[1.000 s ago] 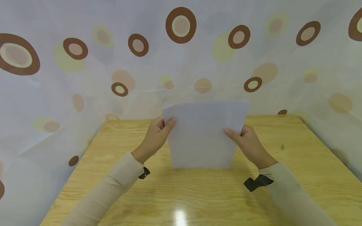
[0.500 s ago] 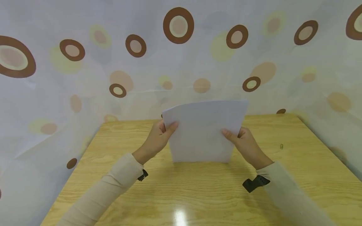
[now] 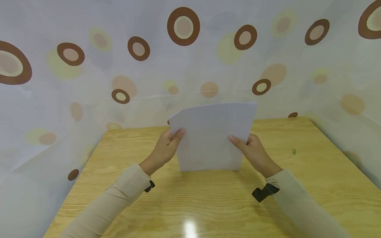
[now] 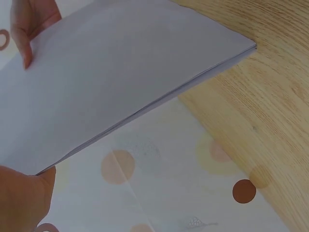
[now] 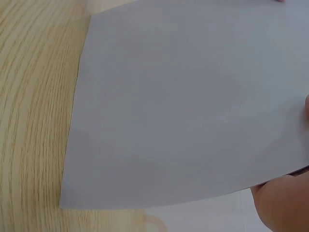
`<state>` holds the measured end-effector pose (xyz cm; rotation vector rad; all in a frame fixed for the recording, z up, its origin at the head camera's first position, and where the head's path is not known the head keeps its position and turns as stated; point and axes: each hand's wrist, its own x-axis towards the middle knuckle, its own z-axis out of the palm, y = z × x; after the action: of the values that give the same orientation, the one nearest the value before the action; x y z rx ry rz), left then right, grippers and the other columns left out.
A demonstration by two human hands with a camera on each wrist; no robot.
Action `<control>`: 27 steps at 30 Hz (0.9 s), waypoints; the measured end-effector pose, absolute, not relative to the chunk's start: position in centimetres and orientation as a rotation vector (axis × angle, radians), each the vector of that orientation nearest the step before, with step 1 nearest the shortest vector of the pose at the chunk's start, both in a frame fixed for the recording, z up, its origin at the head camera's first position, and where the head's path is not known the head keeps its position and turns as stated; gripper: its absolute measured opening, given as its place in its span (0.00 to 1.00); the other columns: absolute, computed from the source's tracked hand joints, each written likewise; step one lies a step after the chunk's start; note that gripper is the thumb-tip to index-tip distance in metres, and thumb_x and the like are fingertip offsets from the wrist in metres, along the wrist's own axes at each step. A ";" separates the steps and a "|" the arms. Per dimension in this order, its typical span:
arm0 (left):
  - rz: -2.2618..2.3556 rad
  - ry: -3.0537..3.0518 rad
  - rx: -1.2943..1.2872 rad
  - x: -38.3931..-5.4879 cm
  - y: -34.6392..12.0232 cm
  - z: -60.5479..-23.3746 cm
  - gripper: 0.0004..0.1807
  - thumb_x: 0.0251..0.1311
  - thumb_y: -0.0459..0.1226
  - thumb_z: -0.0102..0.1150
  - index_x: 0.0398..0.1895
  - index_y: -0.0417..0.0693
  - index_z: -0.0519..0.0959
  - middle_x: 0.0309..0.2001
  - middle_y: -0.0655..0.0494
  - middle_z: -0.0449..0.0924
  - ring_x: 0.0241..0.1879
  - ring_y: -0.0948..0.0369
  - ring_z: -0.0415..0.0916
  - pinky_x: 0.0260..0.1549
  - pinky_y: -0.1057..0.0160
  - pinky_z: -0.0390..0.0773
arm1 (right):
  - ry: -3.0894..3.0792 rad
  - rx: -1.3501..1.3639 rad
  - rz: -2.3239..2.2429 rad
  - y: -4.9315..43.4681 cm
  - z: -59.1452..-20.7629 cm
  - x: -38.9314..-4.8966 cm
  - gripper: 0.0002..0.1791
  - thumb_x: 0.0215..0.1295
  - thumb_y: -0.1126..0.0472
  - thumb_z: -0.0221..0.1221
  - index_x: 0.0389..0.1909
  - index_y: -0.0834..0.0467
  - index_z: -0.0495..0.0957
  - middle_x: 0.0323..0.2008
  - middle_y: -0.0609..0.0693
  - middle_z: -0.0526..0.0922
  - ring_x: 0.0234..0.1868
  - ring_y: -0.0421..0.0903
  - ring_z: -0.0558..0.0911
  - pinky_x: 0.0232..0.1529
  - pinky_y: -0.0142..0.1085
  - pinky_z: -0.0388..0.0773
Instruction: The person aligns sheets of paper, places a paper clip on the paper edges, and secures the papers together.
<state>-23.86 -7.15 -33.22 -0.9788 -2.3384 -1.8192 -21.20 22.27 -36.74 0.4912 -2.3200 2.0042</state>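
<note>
A stack of white paper sheets (image 3: 211, 138) stands nearly upright above the wooden table, its broad face toward me and its top left corner bent back. At the left edge my left hand (image 3: 163, 148) grips it, thumb on the near face and fingers behind. My right hand (image 3: 257, 153) holds the opposite edge in the same way. Layered edges of the paper stack (image 4: 135, 113) show in the left wrist view. In the right wrist view the stack's lower edge lies at or just above the table; I cannot tell if they touch.
A small green paper clip (image 3: 294, 151) lies on the wooden table (image 3: 190, 201), to the right of my right hand. Behind and at both sides hangs a pale sheet (image 3: 208, 62) with brown rings and coloured dots.
The stack's lower edge has shifted a little upward in view and its top left corner bends back more. Both hands keep their grip. The whole head view has drifted slightly.
</note>
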 end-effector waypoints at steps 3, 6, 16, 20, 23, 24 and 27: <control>-1.810 -2.336 -0.974 -23.9 -7.1 -33.3 0.18 0.76 0.37 0.38 0.59 0.35 0.69 0.51 0.37 0.78 0.50 0.46 0.79 0.49 0.50 0.79 | -2.325 0.496 1.999 22.3 -36.7 -21.1 0.19 0.73 0.53 0.51 0.56 0.61 0.74 0.50 0.47 0.81 0.51 0.44 0.80 0.50 0.37 0.78; -1.812 -2.333 -0.974 -23.9 -7.1 -33.4 0.18 0.75 0.37 0.38 0.60 0.34 0.69 0.51 0.37 0.78 0.50 0.46 0.79 0.48 0.50 0.79 | -2.349 0.487 1.983 22.5 -36.7 -21.1 0.21 0.73 0.52 0.51 0.57 0.63 0.73 0.50 0.46 0.82 0.51 0.44 0.81 0.50 0.36 0.78; -1.801 -2.370 -0.934 -23.9 -7.2 -33.3 0.20 0.76 0.39 0.38 0.60 0.34 0.69 0.52 0.38 0.79 0.51 0.47 0.79 0.49 0.50 0.78 | -2.362 0.405 1.823 25.6 -36.2 -20.6 0.23 0.72 0.52 0.52 0.58 0.65 0.74 0.46 0.42 0.83 0.49 0.38 0.81 0.52 0.28 0.76; -1.822 -2.348 -0.946 -24.1 -7.2 -33.3 0.20 0.76 0.38 0.39 0.59 0.33 0.71 0.51 0.37 0.79 0.50 0.47 0.79 0.49 0.50 0.79 | -2.344 0.412 1.732 28.3 -36.8 -20.2 0.21 0.74 0.54 0.50 0.57 0.66 0.74 0.50 0.46 0.82 0.52 0.37 0.80 0.52 0.27 0.75; -1.834 -2.326 -0.963 -24.2 -7.2 -33.4 0.19 0.75 0.38 0.39 0.58 0.32 0.71 0.51 0.37 0.79 0.50 0.47 0.79 0.49 0.51 0.79 | -2.444 0.335 1.542 30.9 -37.3 -19.9 0.22 0.75 0.52 0.47 0.60 0.60 0.74 0.57 0.47 0.79 0.58 0.33 0.74 0.54 0.23 0.71; -1.829 -2.325 -0.968 -24.2 -7.2 -33.4 0.19 0.75 0.38 0.39 0.58 0.32 0.71 0.51 0.37 0.79 0.50 0.47 0.80 0.49 0.51 0.79 | -2.489 0.308 1.461 31.9 -37.4 -19.8 0.22 0.75 0.51 0.46 0.61 0.58 0.74 0.59 0.49 0.78 0.61 0.36 0.72 0.56 0.27 0.71; -1.823 -2.322 -0.983 -24.2 -7.2 -33.5 0.20 0.75 0.38 0.39 0.58 0.32 0.71 0.51 0.36 0.79 0.50 0.47 0.80 0.49 0.52 0.79 | -2.627 0.219 1.216 34.7 -37.7 -19.6 0.23 0.76 0.50 0.45 0.65 0.56 0.71 0.64 0.56 0.72 0.65 0.51 0.69 0.58 0.44 0.71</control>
<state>-24.23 -7.16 -33.49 -0.9826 -2.3225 -1.8232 -19.56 34.71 -37.75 0.2187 -2.6267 1.2158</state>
